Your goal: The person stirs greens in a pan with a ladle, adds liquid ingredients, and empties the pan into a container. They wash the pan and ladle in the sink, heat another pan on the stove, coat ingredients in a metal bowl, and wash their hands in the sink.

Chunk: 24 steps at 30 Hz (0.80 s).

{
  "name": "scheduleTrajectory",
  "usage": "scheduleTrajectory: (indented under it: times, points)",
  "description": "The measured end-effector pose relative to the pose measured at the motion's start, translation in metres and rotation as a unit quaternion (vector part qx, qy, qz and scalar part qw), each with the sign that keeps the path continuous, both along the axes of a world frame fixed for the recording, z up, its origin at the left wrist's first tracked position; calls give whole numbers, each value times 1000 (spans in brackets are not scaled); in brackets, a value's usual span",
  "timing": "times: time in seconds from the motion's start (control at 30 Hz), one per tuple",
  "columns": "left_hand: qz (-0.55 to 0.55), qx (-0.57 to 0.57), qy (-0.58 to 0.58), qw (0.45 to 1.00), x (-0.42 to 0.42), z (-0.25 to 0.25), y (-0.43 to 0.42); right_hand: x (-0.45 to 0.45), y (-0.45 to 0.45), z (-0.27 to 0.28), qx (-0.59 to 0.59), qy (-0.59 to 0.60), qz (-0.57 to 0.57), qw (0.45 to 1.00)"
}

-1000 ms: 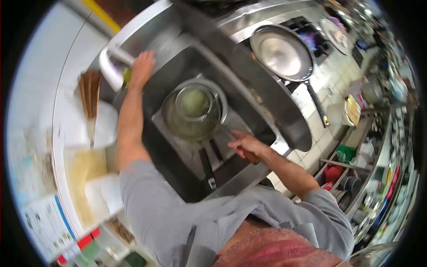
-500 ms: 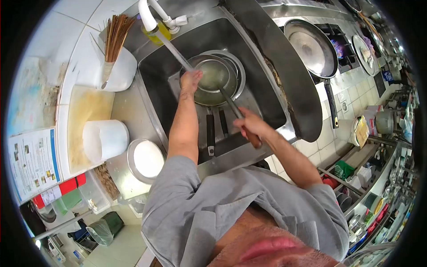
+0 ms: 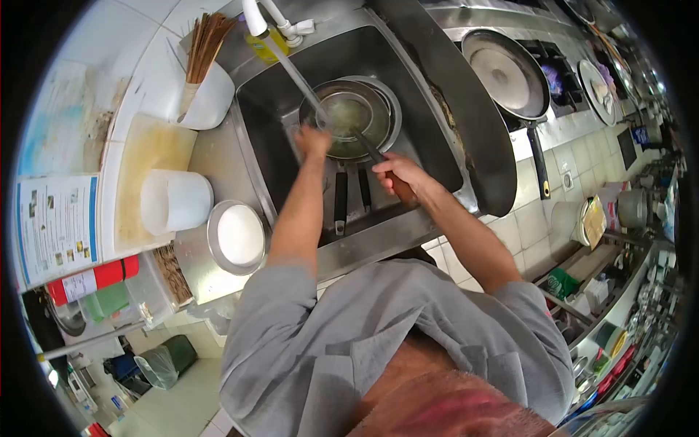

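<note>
Inside the steel sink [image 3: 429, 164], my right hand [image 3: 400, 175] is closed around the wooden grip of a large, round ladle [image 3: 371, 148]. The ladle's bowl lies over a wider metal pan [image 3: 349, 149] that holds cloudy, greenish water. Near the left rim of that pan is my left hand [image 3: 313, 140], blurred, so its fingers are hard to make out. From the white tap [image 3: 255, 18] a stream of water [image 3: 291, 69] runs down into the vessels, just above my left hand. Two black handles [image 3: 341, 200] point toward me from the stacked pans.
Left of the sink stand a white tub [image 3: 175, 202], a metal bowl with white contents [image 3: 239, 233] and a holder with thin brown sticks [image 3: 207, 47]. A yellow bottle [image 3: 268, 45] is behind the tap. A frying pan [image 3: 506, 73] sits by a lit burner [image 3: 555, 80] at right.
My left hand has moved down and slightly left, off the ladle's rim. The right hand still grips the ladle and has shifted a little up and left. The view has tilted slightly.
</note>
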<state>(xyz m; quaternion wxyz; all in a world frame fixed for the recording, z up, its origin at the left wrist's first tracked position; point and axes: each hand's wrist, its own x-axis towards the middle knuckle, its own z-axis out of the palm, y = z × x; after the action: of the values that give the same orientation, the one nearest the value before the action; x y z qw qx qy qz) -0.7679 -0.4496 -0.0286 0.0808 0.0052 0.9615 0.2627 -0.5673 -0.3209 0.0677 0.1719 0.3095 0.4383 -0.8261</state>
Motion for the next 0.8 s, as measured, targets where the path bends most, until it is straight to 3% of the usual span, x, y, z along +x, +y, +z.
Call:
scheduleTrajectory:
  times: [0.03, 0.07, 0.1, 0.17, 0.3, 0.4, 0.43, 0.47, 0.5, 0.57, 0.6, 0.67, 0.7, 0.73, 0.77, 0.8]
  points:
    - [24, -9, -93, 995, 41, 18, -3, -7, 0, -8, -43, -15, -41, 998]
    - [-104, -16, -92, 990, 66, -2, -17, -9, 1, -12, -54, -1, -35, 998]
    - [-23, -29, -167, 985, 97, -7, -23, -9, 4, -16, -56, -2, -30, 998]
    - [-73, -11, -228, 971, 134, -31, -47, -9, 5, -23, 92, 31, 67, 993]
    - [-84, -6, -169, 982, 124, -89, -56, -18, -4, -11, 298, 18, 119, 947]
    - [-142, 77, -146, 976, 118, -130, -33, -33, 9, -26, 343, 24, 143, 928]
    - [-131, 156, -200, 958, 114, -144, -19, -37, 14, -29, 363, 38, 179, 913]
    - [-112, 229, -257, 932, 120, -153, -17, -34, 15, -31, 347, 29, 145, 926]
    - [-109, 225, -260, 932, 125, -151, -19, -24, 13, -17, 342, 28, 147, 928]
    - [-134, 192, -256, 938, 117, -135, -5, -5, 24, 12, 159, 4, 109, 981]
    - [-104, 200, -376, 899, 120, -44, -3, 5, 29, 12, 160, 1, 107, 981]
    - [-277, -36, -248, 927, 66, -9, -7, 15, 37, 7, -50, -15, 27, 998]
    - [-411, 31, -36, 911, 14, -68, -21, 14, 34, 3, -50, -16, 23, 998]
    - [-186, 175, -282, 925, -14, -15, -11, 7, 27, -5, -70, -18, 19, 997]
    - [-62, 363, -275, 888, -34, 3, -2, -2, 21, -11, -87, -17, 9, 996]
    - [-25, 455, -258, 852, -51, 20, 9, -8, 15, -19, -55, -11, 10, 998]
